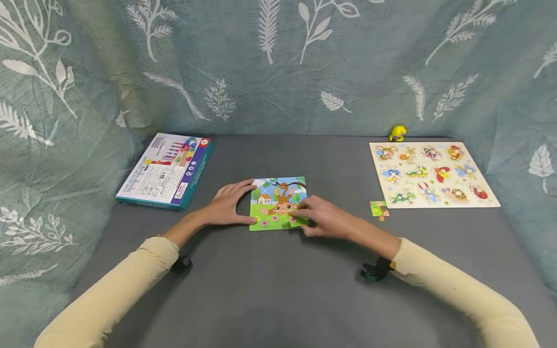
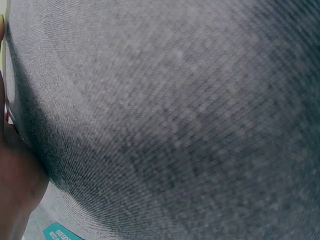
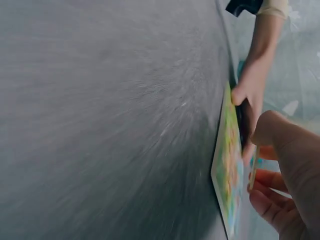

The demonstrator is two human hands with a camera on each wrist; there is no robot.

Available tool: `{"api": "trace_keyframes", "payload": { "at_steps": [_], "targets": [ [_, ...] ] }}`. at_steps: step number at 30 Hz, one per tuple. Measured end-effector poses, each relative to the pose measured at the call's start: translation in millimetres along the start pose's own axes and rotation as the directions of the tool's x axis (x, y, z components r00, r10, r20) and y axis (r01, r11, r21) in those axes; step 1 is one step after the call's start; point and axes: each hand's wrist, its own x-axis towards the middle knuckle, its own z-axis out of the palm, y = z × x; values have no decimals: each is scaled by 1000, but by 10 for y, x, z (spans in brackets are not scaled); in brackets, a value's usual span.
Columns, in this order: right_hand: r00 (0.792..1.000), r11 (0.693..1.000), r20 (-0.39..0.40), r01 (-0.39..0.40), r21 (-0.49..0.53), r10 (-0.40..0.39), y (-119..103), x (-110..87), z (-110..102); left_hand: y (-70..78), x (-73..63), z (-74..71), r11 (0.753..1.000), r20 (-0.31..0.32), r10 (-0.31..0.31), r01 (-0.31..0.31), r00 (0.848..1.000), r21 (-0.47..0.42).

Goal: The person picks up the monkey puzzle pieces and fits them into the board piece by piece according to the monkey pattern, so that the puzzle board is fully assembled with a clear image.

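Note:
A square monkey jigsaw puzzle lies on the grey table between the two hands. My left hand is spread at its left side, with the thumb on the lower left edge and the fingertips at the upper left corner. Over the lower right corner, my right hand pinches a green puzzle piece. In the right wrist view this thin piece shows edge-on between thumb and fingers, apart from the board. A loose puzzle piece, green and brown, lies farther right. The left wrist view shows mostly table and part of the hand.
A boxed game lies at the back left. At the back right is a wooden insect peg board, whose lower left corner is by the loose piece. A small yellow toy stands behind it. A patterned green cloth hangs behind the table.

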Motion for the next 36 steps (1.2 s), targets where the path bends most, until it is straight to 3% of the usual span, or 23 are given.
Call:
{"api": "trace_keyframes", "payload": {
  "at_steps": [3,6,9,18,24,29,36],
  "targets": [
    [998,1000,55,0,-19,1,-13,252,102,-5,-5,-6,1000,-19,8,-8,1000,8],
    [994,998,106,13,-58,-7,-3,372,161,-14,16,-4,1000,-17,11,-11,1000,20],
    [993,995,120,12,-97,0,-40,376,226,-11,-13,46,1000,-14,9,-9,1000,5],
    [998,973,59,32,-229,-19,-64,414,257,-15,10,40,1000,-17,9,-9,1000,5],
    [995,975,95,43,-220,-22,-105,486,220,-13,-18,0,1000,-22,-7,7,1000,5],
    [992,969,128,40,-244,-9,-119,476,158,11,33,-30,1000,-9,5,-5,1000,7],
    [983,954,179,89,-287,-38,-161,471,155,23,4,-29,1000,8,-14,14,1000,-7]
  ]
}}
